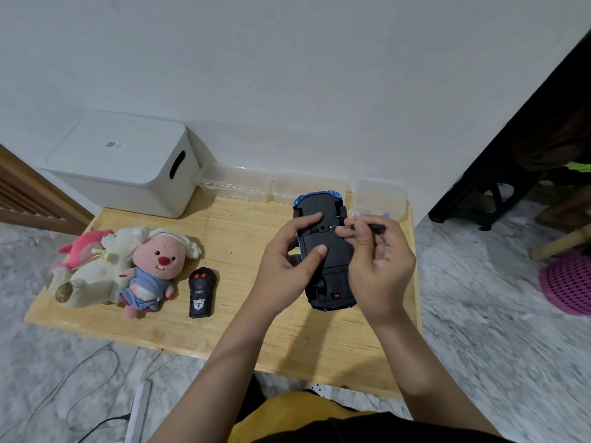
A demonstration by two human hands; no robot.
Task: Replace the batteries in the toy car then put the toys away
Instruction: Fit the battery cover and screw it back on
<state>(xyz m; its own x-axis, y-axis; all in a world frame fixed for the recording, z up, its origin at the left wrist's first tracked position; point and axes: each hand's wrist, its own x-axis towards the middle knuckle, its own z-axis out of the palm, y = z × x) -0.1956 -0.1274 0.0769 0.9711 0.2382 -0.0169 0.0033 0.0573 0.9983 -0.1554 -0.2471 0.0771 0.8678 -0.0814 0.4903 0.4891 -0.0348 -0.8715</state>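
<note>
On upturned toy car [326, 247]: hands [287, 260], screwdriver [367, 227].

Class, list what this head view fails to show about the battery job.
- Batteries: none seen; the toy car lies underside up, cover shut.
- Screw head: too small, at the screwdriver tip.
- Car's top: faces the table.
- White box contents: lid closed.
- Right hand hides the car's right edge.

Bare forearms, no sleeves in sight; yellow garment [287, 417] with black fabric [383, 430] at the lap.
</note>
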